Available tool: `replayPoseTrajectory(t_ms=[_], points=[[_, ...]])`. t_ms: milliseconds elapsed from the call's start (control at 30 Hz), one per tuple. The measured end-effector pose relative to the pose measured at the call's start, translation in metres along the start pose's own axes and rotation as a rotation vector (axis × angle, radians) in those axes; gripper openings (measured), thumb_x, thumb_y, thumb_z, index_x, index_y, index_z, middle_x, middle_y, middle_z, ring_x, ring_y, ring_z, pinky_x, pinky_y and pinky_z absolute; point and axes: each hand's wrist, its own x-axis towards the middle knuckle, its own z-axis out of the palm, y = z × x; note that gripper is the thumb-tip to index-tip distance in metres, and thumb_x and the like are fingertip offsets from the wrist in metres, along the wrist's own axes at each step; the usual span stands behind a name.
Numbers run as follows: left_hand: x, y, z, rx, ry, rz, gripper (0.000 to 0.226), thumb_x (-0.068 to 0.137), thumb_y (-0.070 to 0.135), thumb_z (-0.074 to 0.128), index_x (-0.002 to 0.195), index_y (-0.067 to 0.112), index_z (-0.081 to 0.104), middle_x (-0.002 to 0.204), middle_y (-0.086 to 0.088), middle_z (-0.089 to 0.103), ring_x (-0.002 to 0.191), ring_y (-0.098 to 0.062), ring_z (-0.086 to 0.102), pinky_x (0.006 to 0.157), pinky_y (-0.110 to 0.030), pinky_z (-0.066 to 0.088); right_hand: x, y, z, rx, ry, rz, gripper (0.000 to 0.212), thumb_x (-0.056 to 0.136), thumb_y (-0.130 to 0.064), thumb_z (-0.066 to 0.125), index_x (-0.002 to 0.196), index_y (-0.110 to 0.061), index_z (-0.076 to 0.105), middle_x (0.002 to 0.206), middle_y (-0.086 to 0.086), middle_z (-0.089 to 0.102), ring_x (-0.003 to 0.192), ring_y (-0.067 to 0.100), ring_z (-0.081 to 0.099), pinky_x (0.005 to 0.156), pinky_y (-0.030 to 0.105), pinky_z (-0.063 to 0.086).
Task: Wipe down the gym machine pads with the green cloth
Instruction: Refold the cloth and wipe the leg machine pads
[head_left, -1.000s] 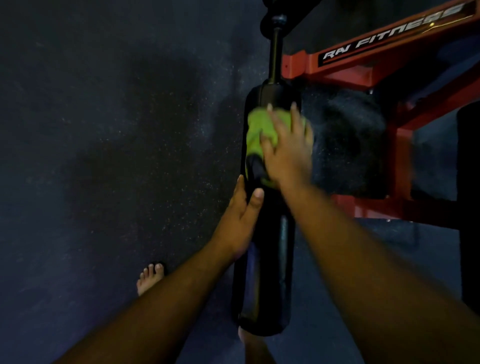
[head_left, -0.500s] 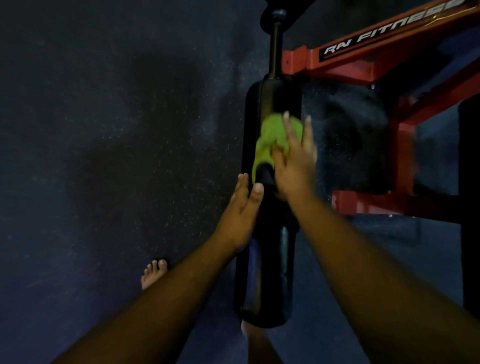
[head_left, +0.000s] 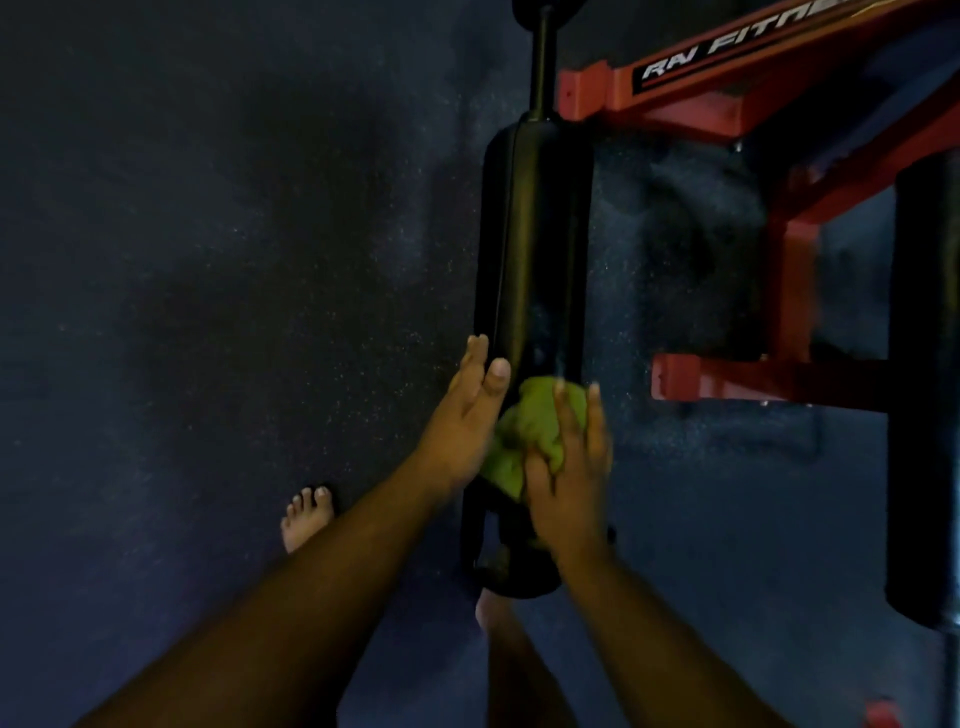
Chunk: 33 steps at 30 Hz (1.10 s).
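Where the black roller pad (head_left: 535, 249) runs away from the camera on its dark bar (head_left: 542, 57), both hands sit at its near end. Right hand (head_left: 569, 467) lies flat on the green cloth (head_left: 524, 436), fingers long and nearly straight, pressing the bunched cloth against the top of the pad; thumb side looks tucked into the folds, but motion blur keeps me from telling whether it pinches. Cloth sits low on the pad, near the closer end cap, just beside the left hand. Left hand (head_left: 467, 415) rests against the pad's left flank, fingers straight and together, thumb up, holding nothing. Both forearms bare. Red machine frame (head_left: 727, 88) stands to the right of the pad, white lettering on a black strip reading "RN FIT", the rest cut off by the frame edge; a lower red crossbar (head_left: 737, 376) reaches out at about the height of the cloth. A second black pad (head_left: 922, 389) shows at the far right edge. Dark speckled floor (head_left: 208, 260) under everything. One bare foot (head_left: 306, 519) left of the pad, another (head_left: 493, 613) partly hidden below the pad's near end. Light is dim.
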Motion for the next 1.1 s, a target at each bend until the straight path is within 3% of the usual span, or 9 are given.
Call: replayPoseTrajectory(t_ms=[167,300,467,567,700,800,867,967,1100], points=[[-0.002,-0.018,-0.004,-0.016,0.044,0.065,0.082,0.093,0.066,0.028,0.162,0.024,0.013,0.167,0.009,0.017,0.147,0.000,0.021,0.117,-0.015,0.021,0.122,-0.033,-0.003,-0.103,0.208,-0.048,0.067,0.095,-0.054,0.046,0.158,-0.038,0.031,0.170,0.010,0.014,0.150,0.035,0.028,0.117,0.049,0.029],[-0.020,-0.031,-0.001,-0.165,0.058,0.031,0.117,0.073,0.095,0.041,0.162,0.028,0.007,0.167,0.010,0.017,0.148,0.001,0.022,0.123,-0.025,0.022,0.042,-0.003,0.003,-0.186,0.088,-0.123,0.072,0.095,-0.064,0.049,0.159,-0.045,0.021,0.170,0.010,0.012,0.151,0.038,0.019,0.117,0.048,0.023],[-0.052,-0.046,0.007,-0.070,-0.009,-0.043,0.125,0.063,0.102,0.034,0.162,0.031,0.005,0.169,0.012,0.007,0.152,-0.002,0.011,0.128,-0.035,0.012,-0.095,0.034,0.009,-0.123,-0.034,-0.008,0.070,0.098,-0.067,0.039,0.157,-0.056,0.003,0.171,0.007,0.007,0.153,0.037,0.019,0.119,0.059,0.027],[-0.059,-0.057,0.010,-0.016,-0.033,-0.029,0.124,0.064,0.102,0.031,0.163,0.032,0.006,0.168,0.011,0.011,0.152,-0.004,0.016,0.125,-0.031,0.017,-0.040,0.012,0.008,-0.042,0.042,0.025,0.068,0.096,-0.063,0.043,0.153,-0.062,0.006,0.171,0.006,0.006,0.153,0.035,0.018,0.119,0.057,0.028],[-0.054,-0.067,0.011,-0.079,0.045,0.056,0.097,0.084,0.076,0.035,0.163,0.026,0.009,0.161,0.018,0.023,0.133,0.021,0.032,0.112,-0.012,0.029,0.061,-0.031,0.009,-0.263,0.175,-0.010,0.071,0.092,-0.061,0.051,0.157,-0.047,0.028,0.170,0.007,0.015,0.146,0.043,0.026,0.107,0.064,0.041],[-0.057,-0.070,0.011,-0.093,0.094,0.029,0.096,0.087,0.079,0.033,0.163,0.026,0.011,0.159,0.020,0.018,0.134,0.022,0.026,0.109,-0.006,0.026,0.028,-0.025,0.006,-0.413,0.062,-0.105,0.076,0.088,-0.062,0.049,0.158,-0.050,0.021,0.171,0.004,0.009,0.150,0.045,0.016,0.105,0.066,0.041],[-0.067,-0.066,0.012,-0.158,0.127,-0.038,0.097,0.086,0.082,0.030,0.163,0.028,0.008,0.165,0.015,0.014,0.143,0.013,0.020,0.119,-0.016,0.022,-0.039,-0.003,0.008,-0.458,-0.072,-0.148,0.086,0.084,-0.058,0.055,0.158,-0.053,0.011,0.172,0.003,0.002,0.153,0.046,0.006,0.109,0.068,0.037],[-0.078,-0.064,0.009,-0.140,0.147,-0.087,0.084,0.092,0.073,0.026,0.163,0.032,0.008,0.170,0.010,0.009,0.154,-0.007,0.014,0.128,-0.040,0.015,-0.104,0.023,0.010,-0.410,-0.119,-0.201,0.088,0.083,-0.056,0.064,0.156,-0.057,0.016,0.172,0.001,0.002,0.152,0.047,0.008,0.109,0.069,0.036],[-0.073,-0.067,0.009,-0.066,0.091,-0.055,0.084,0.092,0.073,0.030,0.162,0.031,0.011,0.169,0.005,0.017,0.152,-0.011,0.022,0.127,-0.040,0.021,-0.024,-0.004,0.007,-0.350,-0.073,-0.126,0.088,0.086,-0.044,0.069,0.154,-0.060,0.016,0.172,-0.002,-0.008,0.153,0.045,0.003,0.108,0.072,0.035]])
